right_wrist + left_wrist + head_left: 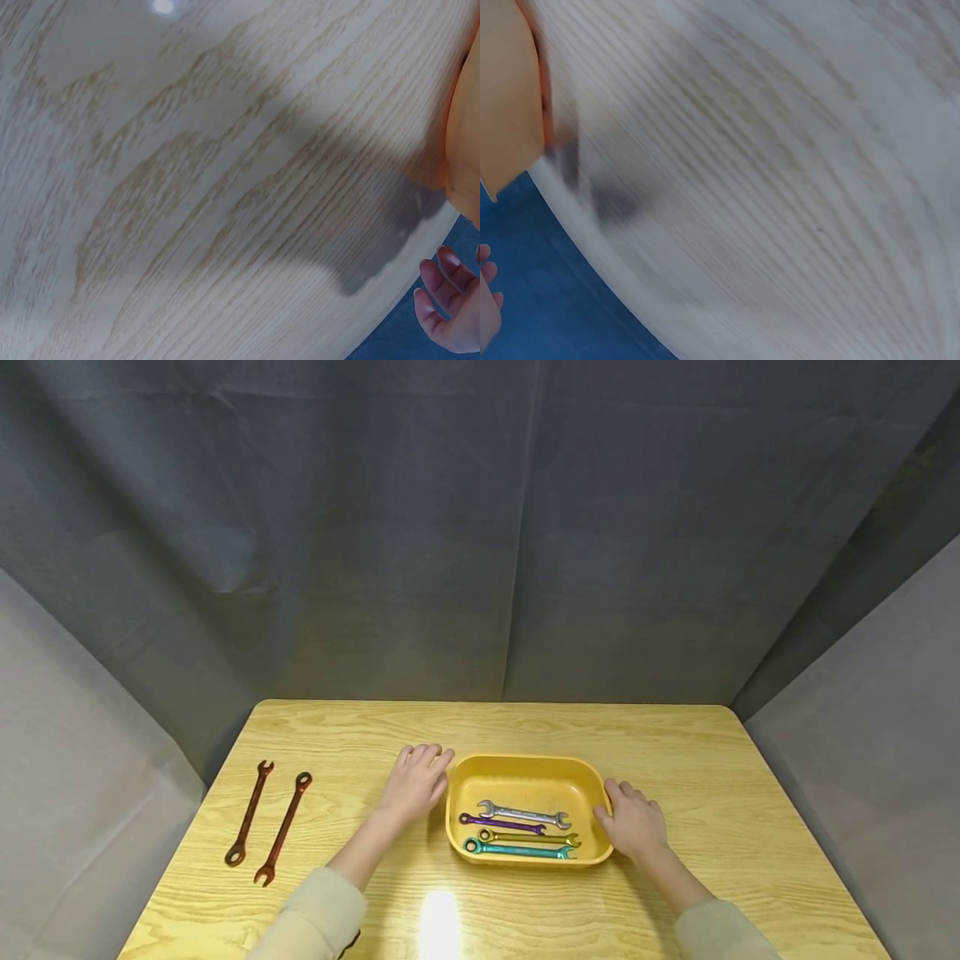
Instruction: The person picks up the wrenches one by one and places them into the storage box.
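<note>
Head view: one yellow tray (525,765) sits near the middle of the wooden tabletop (720,760), toward the near edge. Count inside tray: four wrenches, lying roughly parallel, long axis left to right. From far to near: one silver wrench (525,814), one purple wrench (501,822), one gold wrench (529,838), one teal wrench (517,850).

Left hand (415,783) rests against the tray's left wall, fingers nearly straight, spread over the tabletop and the rim corner; grip wide, nothing enclosed. Right hand (634,821) lies against the tray's right wall, fingers relaxed and lightly bent along the side; grip loose, nothing pinched.

Outside tray: two red-brown wrenches (264,827), side by side, well apart from the tray at the left of the tabletop, both angled slightly.

Wrist views: blurred wood grain, an orange-yellow tray edge, and fingertips (442,300) at the corner.
</note>
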A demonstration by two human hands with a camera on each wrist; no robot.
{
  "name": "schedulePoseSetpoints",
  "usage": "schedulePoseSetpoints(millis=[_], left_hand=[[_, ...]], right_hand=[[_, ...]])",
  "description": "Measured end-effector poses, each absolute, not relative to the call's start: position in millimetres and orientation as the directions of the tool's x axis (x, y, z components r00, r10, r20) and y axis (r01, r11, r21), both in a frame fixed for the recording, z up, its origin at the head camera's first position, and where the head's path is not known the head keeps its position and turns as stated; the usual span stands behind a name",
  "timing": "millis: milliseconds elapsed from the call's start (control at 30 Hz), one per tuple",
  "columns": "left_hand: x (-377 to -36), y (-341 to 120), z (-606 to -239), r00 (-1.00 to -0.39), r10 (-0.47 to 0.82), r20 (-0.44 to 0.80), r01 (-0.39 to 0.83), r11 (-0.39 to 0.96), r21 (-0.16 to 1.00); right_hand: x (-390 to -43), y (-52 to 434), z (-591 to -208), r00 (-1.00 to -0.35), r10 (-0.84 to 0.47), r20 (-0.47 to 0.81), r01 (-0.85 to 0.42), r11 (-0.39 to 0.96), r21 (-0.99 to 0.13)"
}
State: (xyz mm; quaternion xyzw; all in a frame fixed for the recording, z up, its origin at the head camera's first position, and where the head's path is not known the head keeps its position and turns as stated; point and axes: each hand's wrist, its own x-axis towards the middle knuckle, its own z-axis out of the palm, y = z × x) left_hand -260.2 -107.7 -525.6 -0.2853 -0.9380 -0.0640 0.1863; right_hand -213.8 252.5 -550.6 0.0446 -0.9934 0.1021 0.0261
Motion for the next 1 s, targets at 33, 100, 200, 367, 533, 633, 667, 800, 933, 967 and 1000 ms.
schedulePoseSetpoints(millis=[33,100,200,367,533,633,667,800,933,967,1000], left_hand=[[-260,-110,-526,-0.771,0.502,0.392,0.553,0.833,0.02],[-259,-115,-527,-0.776,0.485,0.403,0.541,0.841,0.03],[-258,-123,-529,-0.788,0.465,0.403,0.52,0.854,0.032],[-255,-137,-530,-0.824,0.427,0.373,0.476,0.878,0.045],[-253,-151,-535,-0.843,0.401,0.358,0.448,0.892,0.056],[-252,-160,-538,-0.848,0.383,0.366,0.435,0.898,0.068],[-252,-163,-539,-0.851,0.376,0.368,0.43,0.9,0.075],[-250,-174,-542,-0.865,0.341,0.367,0.402,0.91,0.1],[-248,-184,-545,-0.883,0.303,0.359,0.366,0.923,0.121],[-248,-187,-547,-0.887,0.295,0.356,0.357,0.926,0.12],[-248,-190,-548,-0.893,0.284,0.35,0.345,0.93,0.126]], right_hand=[[-214,252,-550,-0.995,-0.084,0.061,-0.094,0.975,-0.2],[-214,252,-550,-0.995,-0.086,0.06,-0.096,0.975,-0.2],[-214,252,-549,-0.994,-0.086,0.063,-0.097,0.975,-0.201],[-214,252,-549,-0.994,-0.085,0.064,-0.096,0.975,-0.202],[-214,253,-550,-0.995,-0.083,0.059,-0.093,0.975,-0.202],[-214,253,-551,-0.995,-0.083,0.061,-0.093,0.975,-0.201],[-214,253,-552,-0.995,-0.083,0.064,-0.094,0.975,-0.202],[-214,253,-553,-0.994,-0.084,0.074,-0.097,0.975,-0.201],[-214,254,-552,-0.993,-0.085,0.076,-0.099,0.975,-0.198],[-214,254,-552,-0.993,-0.086,0.075,-0.099,0.975,-0.197],[-214,254,-551,-0.994,-0.086,0.075,-0.099,0.975,-0.197]])
